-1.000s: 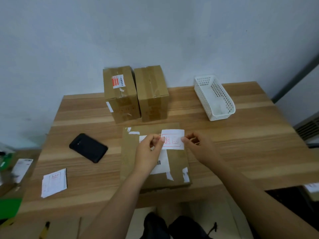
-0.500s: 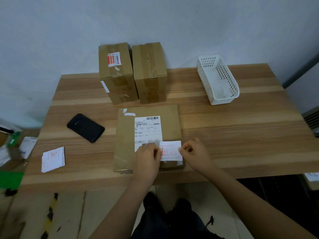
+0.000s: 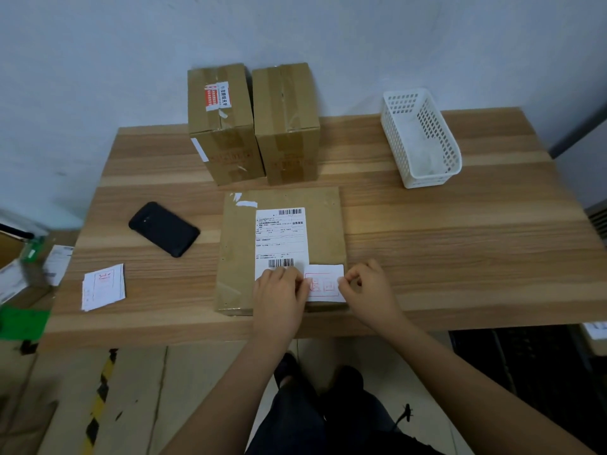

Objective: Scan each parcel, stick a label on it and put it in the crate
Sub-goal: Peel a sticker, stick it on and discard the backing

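Observation:
A flat brown parcel [image 3: 236, 244] lies at the table's front middle, with a white shipping sheet and barcodes on its top. At its near right corner sits a small white label with red print [image 3: 323, 284]. My left hand [image 3: 279, 295] pinches the label's left edge and my right hand [image 3: 368, 290] pinches its right edge. Behind the flat parcel stand two upright cardboard parcels, the left one [image 3: 223, 126] with a red and white sticker, the right one [image 3: 287, 123] plain. A white perforated crate [image 3: 423, 139] stands at the back right.
A black scanner device [image 3: 164, 228] lies left of the flat parcel. A small stack of white labels [image 3: 103, 286] rests near the table's front left edge. Papers and green items crowd the far left, off the table [image 3: 460, 244]. A wall runs behind.
The label has come down from the parcel's far end to its near right corner, both hands with it. The camera has tilted downward.

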